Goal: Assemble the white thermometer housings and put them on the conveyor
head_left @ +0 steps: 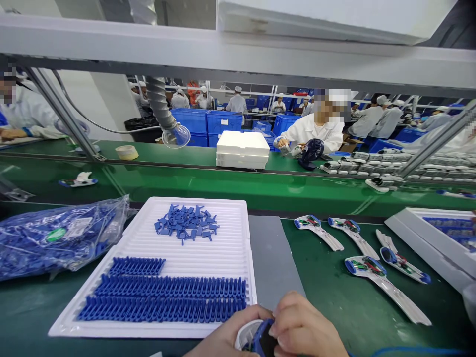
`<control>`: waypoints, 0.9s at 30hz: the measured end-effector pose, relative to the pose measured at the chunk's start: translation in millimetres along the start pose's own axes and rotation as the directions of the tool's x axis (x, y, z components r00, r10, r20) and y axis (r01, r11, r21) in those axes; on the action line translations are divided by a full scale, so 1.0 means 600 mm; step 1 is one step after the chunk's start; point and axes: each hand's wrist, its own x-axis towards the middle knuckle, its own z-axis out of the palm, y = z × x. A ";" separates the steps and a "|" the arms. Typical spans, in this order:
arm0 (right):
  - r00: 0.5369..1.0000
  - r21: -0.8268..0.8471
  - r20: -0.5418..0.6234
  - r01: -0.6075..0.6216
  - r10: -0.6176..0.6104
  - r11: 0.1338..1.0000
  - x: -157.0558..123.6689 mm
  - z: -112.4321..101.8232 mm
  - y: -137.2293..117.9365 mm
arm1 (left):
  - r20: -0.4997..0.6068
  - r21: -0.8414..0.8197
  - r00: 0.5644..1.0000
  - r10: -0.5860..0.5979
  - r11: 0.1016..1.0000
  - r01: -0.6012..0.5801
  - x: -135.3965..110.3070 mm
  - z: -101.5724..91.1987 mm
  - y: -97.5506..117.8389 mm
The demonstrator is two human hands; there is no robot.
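At the bench's near edge, the left hand (223, 339) and right hand (303, 329) both close their grip on a white-and-blue handheld device (256, 337), just beside the white tray (238, 248) of blue plastic parts (163, 292).

- Pretty clearly a factory assembly line, electronics stuff
- long green conveyor belt (223, 186) running past the desk (353, 307)
- rows of people in white coats and caps (312, 130) at more benches behind
- stacked blue crates (208, 121) in the back
- white tray (223, 248) full of small blue plastic parts (163, 297), half-built handheld devices (383, 282) laid out
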 end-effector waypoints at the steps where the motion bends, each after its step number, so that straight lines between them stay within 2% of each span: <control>1: 0.999 0.017 -0.010 -0.031 0.031 0.999 0.003 0.000 -0.002 | -0.019 0.021 1.000 -0.023 0.999 0.024 -0.006 0.005 0.007; 4: 0.998 0.028 0.048 -0.028 0.027 0.999 0.012 0.000 -0.006 | -0.009 0.137 0.998 -0.069 0.988 0.070 -0.017 0.013 0.022; 7: 0.996 0.033 0.082 -0.025 0.022 0.999 0.017 0.001 -0.008 | 0.068 0.219 0.995 -0.078 0.974 0.062 -0.017 0.007 0.027; 9: 0.995 0.033 0.090 -0.035 0.032 0.999 0.019 0.000 -0.010 | 0.081 0.246 0.994 -0.072 0.968 0.050 -0.016 0.003 0.028; 15: 0.982 0.018 0.184 -0.045 0.041 0.999 0.024 -0.007 -0.013 | 0.046 0.316 0.998 -0.049 0.948 0.033 -0.022 0.004 0.020; 19: 0.980 -0.004 0.187 -0.067 0.066 0.998 0.024 -0.005 -0.014 | -0.016 0.354 1.000 0.000 0.935 0.006 -0.022 0.002 0.006; 23: 0.981 -0.023 0.165 -0.097 0.099 0.995 0.021 -0.003 -0.015 | -0.019 0.395 0.999 0.030 0.918 -0.021 -0.020 0.000 0.002; 27: 0.967 -0.060 0.218 -0.125 0.135 0.990 0.016 -0.005 -0.014 | -0.008 0.409 0.998 0.065 0.911 -0.056 -0.017 0.001 0.002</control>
